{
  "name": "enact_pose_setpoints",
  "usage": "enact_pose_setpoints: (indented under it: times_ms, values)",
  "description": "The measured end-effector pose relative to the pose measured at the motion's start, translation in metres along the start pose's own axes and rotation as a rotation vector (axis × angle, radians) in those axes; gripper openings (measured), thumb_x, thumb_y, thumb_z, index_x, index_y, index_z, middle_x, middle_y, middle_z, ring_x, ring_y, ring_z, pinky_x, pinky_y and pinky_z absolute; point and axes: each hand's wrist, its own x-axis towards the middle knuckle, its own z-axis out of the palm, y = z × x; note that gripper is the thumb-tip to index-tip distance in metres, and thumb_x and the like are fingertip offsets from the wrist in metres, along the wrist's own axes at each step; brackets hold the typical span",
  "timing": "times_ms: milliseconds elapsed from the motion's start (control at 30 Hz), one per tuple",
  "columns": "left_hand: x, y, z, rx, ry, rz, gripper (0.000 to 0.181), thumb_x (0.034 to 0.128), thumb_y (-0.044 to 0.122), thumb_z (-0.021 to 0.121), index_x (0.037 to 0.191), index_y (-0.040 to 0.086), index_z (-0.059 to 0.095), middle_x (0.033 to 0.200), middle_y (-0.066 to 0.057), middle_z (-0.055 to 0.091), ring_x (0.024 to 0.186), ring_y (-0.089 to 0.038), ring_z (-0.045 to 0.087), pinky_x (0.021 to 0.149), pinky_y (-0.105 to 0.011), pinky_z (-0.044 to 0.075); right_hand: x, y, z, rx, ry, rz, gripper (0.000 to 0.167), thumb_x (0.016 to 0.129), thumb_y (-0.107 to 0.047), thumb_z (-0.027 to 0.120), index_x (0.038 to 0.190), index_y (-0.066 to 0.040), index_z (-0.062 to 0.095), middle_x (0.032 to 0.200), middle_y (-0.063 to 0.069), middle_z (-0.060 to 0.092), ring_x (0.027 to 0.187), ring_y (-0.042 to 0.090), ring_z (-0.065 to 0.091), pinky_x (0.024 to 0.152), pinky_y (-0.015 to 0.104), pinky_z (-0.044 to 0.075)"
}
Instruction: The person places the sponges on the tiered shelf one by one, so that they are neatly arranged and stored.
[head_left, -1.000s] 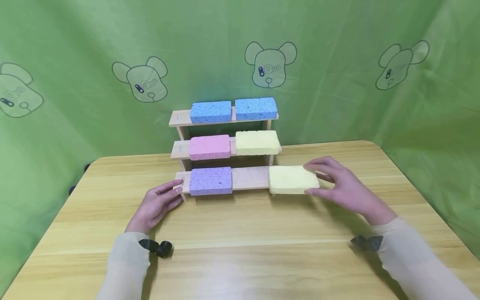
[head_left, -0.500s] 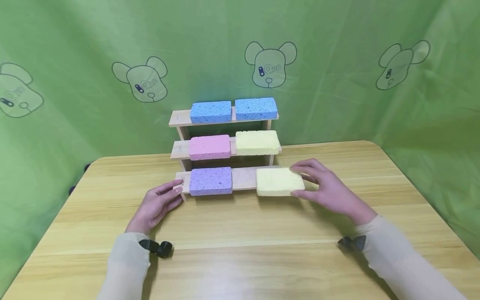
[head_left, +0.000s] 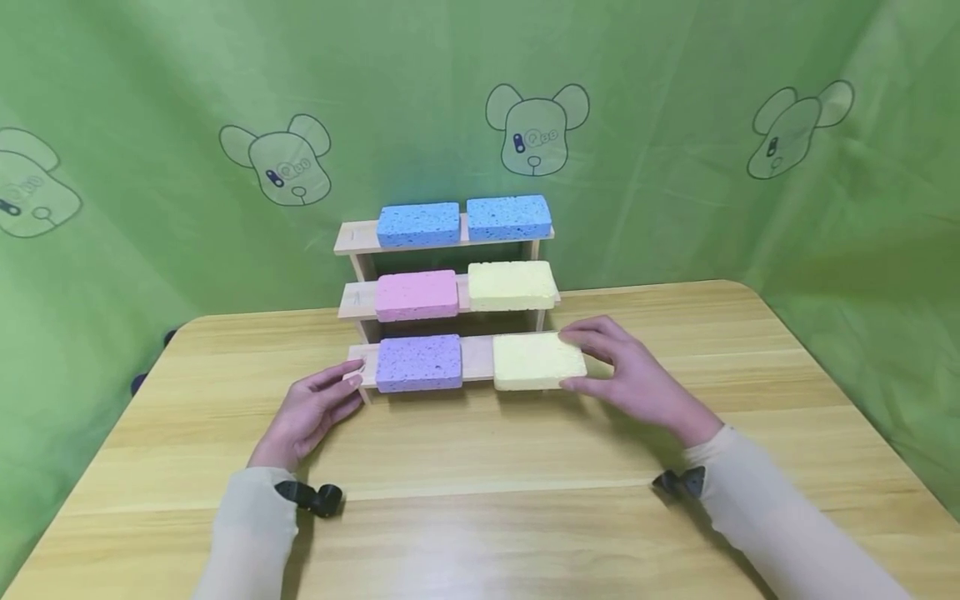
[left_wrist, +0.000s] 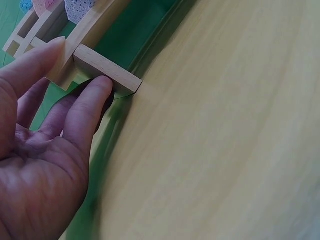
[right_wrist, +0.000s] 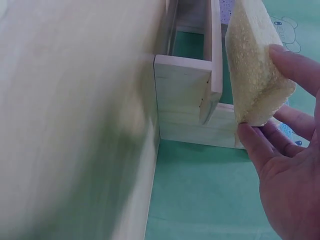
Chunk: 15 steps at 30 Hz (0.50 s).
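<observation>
My right hand (head_left: 630, 375) pinches a pale yellow sponge (head_left: 538, 362) by its right end, thumb on the near edge and fingers on the far one. The sponge is over the right part of the bottom tier; in the right wrist view a gap shows between this sponge (right_wrist: 252, 65) and the shelf board (right_wrist: 216, 60). My left hand (head_left: 311, 417) grips the left end of the wooden three-tier rack (head_left: 363, 362). In the left wrist view its thumb lies on the board and a fingertip touches the rack's leg (left_wrist: 107, 69). A purple sponge (head_left: 418, 363) lies on the bottom tier.
On the middle tier sit a pink sponge (head_left: 416, 296) and another yellow sponge (head_left: 512, 285). The top tier bears two blue sponges, one left (head_left: 417, 224) and one right (head_left: 508, 217). A green curtain (head_left: 420, 100) hangs behind the wooden table (head_left: 480, 500).
My right hand has carried the yellow sponge leftward, from beyond the rack's right end to over the bottom tier. My left hand has stayed on the rack.
</observation>
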Motion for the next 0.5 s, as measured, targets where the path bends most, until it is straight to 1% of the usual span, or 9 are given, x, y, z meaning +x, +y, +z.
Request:
enact_pose_setpoints:
  times_ms: [133,267,400,500]
  values:
    - [0.001,0.0,0.0,-0.002,-0.004,0.006,0.045,0.0915,-0.001,0.066,0.135,-0.003,0.054,0.15,-0.02,0.035,0.11,-0.02,0.063,0.1,-0.035,0.049,0.001,-0.001,0.003,0.001,0.001,0.013,0.063,0.082,-0.028,0.082,0.136,-0.005,0.056,0.133,0.002,0.049,0.125,0.028,0.048,0.108,0.053,0.038]
    - [0.001,0.0,0.0,-0.003,-0.014,0.008,0.046,0.0913,0.0,0.067,0.135,-0.003,0.054,0.15,-0.021,0.034,0.11,-0.02,0.063,0.1,-0.035,0.049,0.003,-0.001,0.006,0.027,0.004,0.021,0.063,0.083,-0.027,0.081,0.136,-0.004,0.056,0.135,0.004,0.048,0.127,0.031,0.047,0.109,0.053,0.037]
    - [0.0,0.0,0.0,-0.002,-0.007,0.002,0.044,0.0915,0.0,0.067,0.134,-0.002,0.055,0.151,-0.02,0.034,0.109,-0.019,0.063,0.099,-0.035,0.049,0.007,-0.003,0.01,0.089,0.005,0.034,0.063,0.083,-0.024,0.081,0.136,-0.001,0.055,0.136,0.008,0.046,0.129,0.034,0.045,0.11,0.048,0.037]
    - [-0.001,0.001,-0.001,0.0,-0.002,-0.003,0.043,0.0917,0.0,0.067,0.133,0.0,0.057,0.151,-0.019,0.035,0.109,-0.019,0.063,0.099,-0.035,0.05,0.009,-0.004,0.014,0.107,0.004,0.049,0.064,0.082,-0.024,0.082,0.135,-0.001,0.055,0.137,0.008,0.045,0.13,0.033,0.044,0.11,0.044,0.037]
